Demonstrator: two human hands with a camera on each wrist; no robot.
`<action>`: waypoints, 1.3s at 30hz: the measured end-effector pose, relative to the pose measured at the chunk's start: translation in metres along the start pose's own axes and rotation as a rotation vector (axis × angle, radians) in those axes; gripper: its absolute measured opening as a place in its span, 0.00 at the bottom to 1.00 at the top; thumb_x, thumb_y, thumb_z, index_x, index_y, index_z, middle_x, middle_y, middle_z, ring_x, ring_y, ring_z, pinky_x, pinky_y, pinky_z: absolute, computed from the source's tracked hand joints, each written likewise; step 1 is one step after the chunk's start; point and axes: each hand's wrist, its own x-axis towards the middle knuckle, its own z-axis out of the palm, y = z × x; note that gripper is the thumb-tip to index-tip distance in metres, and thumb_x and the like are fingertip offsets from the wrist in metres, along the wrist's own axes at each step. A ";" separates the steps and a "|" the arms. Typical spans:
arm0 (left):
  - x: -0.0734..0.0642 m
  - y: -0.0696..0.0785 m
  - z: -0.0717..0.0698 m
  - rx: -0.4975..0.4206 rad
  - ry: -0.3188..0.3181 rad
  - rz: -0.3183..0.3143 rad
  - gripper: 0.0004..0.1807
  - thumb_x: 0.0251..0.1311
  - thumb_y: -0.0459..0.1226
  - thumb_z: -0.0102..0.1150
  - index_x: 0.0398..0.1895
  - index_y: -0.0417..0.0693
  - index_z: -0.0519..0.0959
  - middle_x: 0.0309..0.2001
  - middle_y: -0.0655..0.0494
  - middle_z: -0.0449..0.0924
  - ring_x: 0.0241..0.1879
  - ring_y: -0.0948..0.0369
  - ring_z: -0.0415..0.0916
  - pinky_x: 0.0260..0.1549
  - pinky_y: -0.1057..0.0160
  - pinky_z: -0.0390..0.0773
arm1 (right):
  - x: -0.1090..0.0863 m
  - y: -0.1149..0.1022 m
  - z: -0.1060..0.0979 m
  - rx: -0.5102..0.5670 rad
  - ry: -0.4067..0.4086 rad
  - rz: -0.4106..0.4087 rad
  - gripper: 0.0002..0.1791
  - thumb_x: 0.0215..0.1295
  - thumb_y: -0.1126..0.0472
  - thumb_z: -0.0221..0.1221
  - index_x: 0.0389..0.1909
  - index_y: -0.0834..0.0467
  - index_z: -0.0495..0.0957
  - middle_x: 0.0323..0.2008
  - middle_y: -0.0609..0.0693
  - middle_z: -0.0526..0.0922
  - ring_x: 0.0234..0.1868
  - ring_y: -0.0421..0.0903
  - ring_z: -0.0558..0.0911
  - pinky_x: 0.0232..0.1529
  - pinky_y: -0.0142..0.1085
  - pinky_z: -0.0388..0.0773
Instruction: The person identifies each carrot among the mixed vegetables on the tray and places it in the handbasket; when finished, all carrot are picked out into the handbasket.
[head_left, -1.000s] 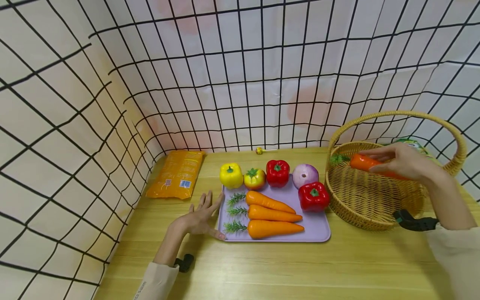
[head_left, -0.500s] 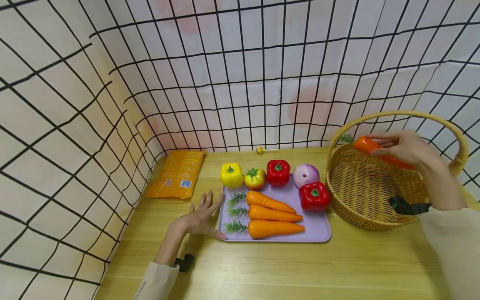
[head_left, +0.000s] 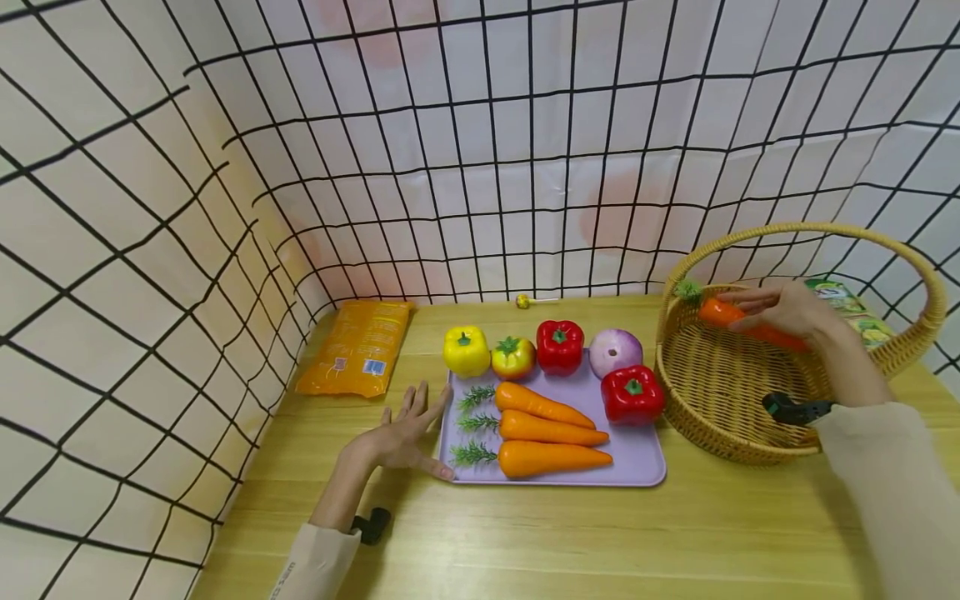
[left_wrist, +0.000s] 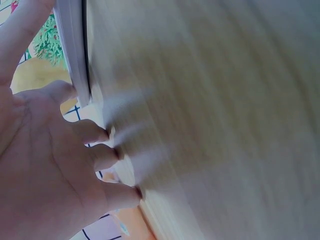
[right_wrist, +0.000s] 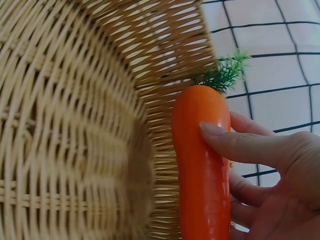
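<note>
In the head view my right hand (head_left: pixel 787 317) grips an orange carrot (head_left: pixel 722 313) with a green top, over the wicker basket (head_left: pixel 731 446). The right wrist view shows the thumb laid along the carrot (right_wrist: pixel 200 170) and the other fingers behind it, with the woven wall (right_wrist: pixel 165 50) close by. My left hand (head_left: pixel 397 442) is spread at the left edge of the lilac tray (head_left: pixel 630 467), thumb and index finger at its rim. On the tray lie three carrots (head_left: pixel 555 458), and red peppers (head_left: pixel 632 395) sit at its back and right. In the left wrist view the fingertips touch the table.
A yellow pepper (head_left: pixel 466 351), a red-yellow tomato (head_left: pixel 513 357) and a purple onion (head_left: pixel 615 352) line the tray's back edge. An orange packet (head_left: pixel 356 348) lies left, a lollipop (head_left: pixel 523 301) behind. The basket's tall handle (head_left: pixel 810 227) arches over; a green packet (head_left: pixel 855 308) lies behind it.
My right hand, holding the carrot, rose toward the basket's back rim, then came down a little and left into the basket's opening. The left hand and tray stayed put.
</note>
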 end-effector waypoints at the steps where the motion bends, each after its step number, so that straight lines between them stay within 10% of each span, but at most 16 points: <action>1: 0.000 0.000 0.000 -0.001 0.001 0.001 0.73 0.50 0.59 0.77 0.85 0.56 0.33 0.82 0.33 0.18 0.82 0.35 0.18 0.73 0.22 0.31 | 0.001 0.003 0.001 0.001 -0.006 0.003 0.30 0.65 0.56 0.71 0.68 0.57 0.77 0.70 0.75 0.67 0.70 0.79 0.61 0.67 0.75 0.59; 19: -0.002 0.004 0.000 0.000 -0.009 -0.002 0.72 0.51 0.58 0.77 0.85 0.56 0.33 0.82 0.34 0.18 0.82 0.36 0.18 0.73 0.22 0.31 | 0.007 0.032 0.011 0.019 -0.036 0.026 0.41 0.58 0.49 0.75 0.69 0.60 0.74 0.71 0.70 0.68 0.74 0.79 0.54 0.67 0.76 0.55; 30: -0.003 0.004 -0.001 -0.014 -0.008 -0.003 0.72 0.52 0.57 0.77 0.85 0.55 0.32 0.82 0.34 0.17 0.82 0.37 0.17 0.73 0.23 0.29 | 0.010 0.035 0.010 0.077 -0.055 0.040 0.40 0.55 0.47 0.76 0.68 0.56 0.77 0.53 0.32 0.85 0.76 0.78 0.52 0.68 0.75 0.55; 39: -0.003 0.003 -0.001 -0.009 -0.013 -0.011 0.72 0.51 0.58 0.77 0.85 0.56 0.32 0.82 0.35 0.16 0.82 0.38 0.16 0.74 0.24 0.29 | 0.010 0.034 0.012 0.051 -0.051 0.062 0.39 0.61 0.51 0.73 0.71 0.59 0.72 0.72 0.70 0.68 0.75 0.78 0.54 0.65 0.65 0.69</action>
